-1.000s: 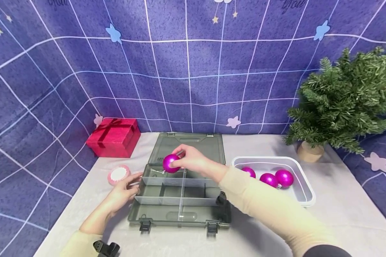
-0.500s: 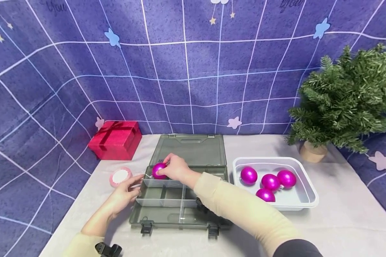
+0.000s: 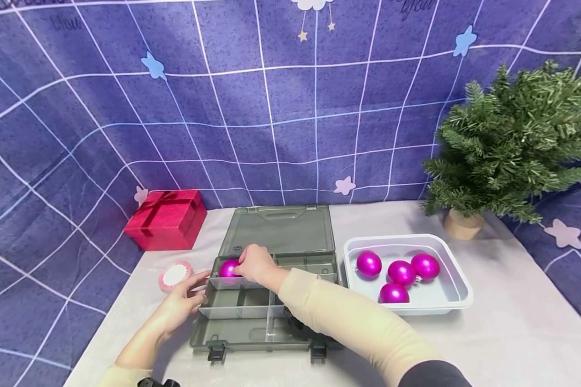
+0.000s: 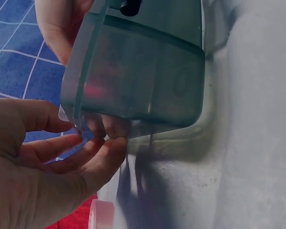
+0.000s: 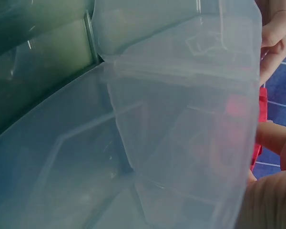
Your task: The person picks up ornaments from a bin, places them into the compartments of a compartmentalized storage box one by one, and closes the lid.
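A magenta Christmas ball sits low in the back left compartment of the grey-green plastic organizer box. My right hand pinches it from the right, with the fingertips partly hidden. In the right wrist view, a translucent divider covers most of the ball, which shows only as a pink blur. My left hand rests its fingertips against the box's left side. Seen from the left wrist, those fingers touch the outer wall near the rim. The box's lid lies back, raised.
Several magenta balls lie in a white tray to the right. A potted artificial tree stands behind it. A red gift box and a pink-and-white round roll are at the left.
My right hand has moved left and down, bringing the Christmas ball from above the organizer into its back left compartment. My left hand stays at the box's side.
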Demonstrator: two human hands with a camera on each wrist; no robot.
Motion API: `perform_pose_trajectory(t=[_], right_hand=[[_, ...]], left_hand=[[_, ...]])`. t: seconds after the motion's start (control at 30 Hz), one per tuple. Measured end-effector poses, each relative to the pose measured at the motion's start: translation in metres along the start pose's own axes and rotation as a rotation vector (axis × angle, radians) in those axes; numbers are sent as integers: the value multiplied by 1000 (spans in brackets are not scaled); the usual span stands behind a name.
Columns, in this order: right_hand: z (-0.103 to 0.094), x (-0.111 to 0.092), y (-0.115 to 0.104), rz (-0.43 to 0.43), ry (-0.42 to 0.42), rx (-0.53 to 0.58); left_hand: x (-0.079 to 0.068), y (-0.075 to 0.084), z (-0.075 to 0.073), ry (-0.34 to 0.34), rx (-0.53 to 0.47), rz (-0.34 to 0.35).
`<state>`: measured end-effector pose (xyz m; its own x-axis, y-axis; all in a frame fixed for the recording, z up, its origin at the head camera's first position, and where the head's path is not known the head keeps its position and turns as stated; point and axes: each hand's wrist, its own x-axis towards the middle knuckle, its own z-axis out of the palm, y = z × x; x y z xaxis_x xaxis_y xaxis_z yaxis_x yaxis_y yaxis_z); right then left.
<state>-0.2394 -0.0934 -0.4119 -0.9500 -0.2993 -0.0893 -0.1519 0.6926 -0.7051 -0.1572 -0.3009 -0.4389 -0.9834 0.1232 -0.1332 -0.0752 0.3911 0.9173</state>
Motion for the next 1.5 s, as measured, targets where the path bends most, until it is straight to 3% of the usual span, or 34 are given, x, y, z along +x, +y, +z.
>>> perform_pose_trajectory(t=[0.27, 0.5, 0.73, 0.97, 1.17, 1.3, 1.5], right_hand=[[-3, 2, 0, -12, -20, 16], [-26, 0, -2, -34, -24, 4], [-76, -13, -11, -238, -73, 35], [-141, -50, -14, -490, -135, -3], [-186, -81, 5, -578, -121, 62], [-206, -99, 32, -537, -95, 102], [-223, -112, 87, -466, -45, 71]], left_hand=[[-1, -2, -1, 9, 9, 3], [1, 0, -1, 4, 2, 10], [4, -1, -2, -4, 3, 15], [3, -3, -2, -12, -1, 18], [4, -4, -5, -3, 1, 31], [4, -7, -4, -1, 4, 21], [2, -6, -3, 2, -15, 4]])
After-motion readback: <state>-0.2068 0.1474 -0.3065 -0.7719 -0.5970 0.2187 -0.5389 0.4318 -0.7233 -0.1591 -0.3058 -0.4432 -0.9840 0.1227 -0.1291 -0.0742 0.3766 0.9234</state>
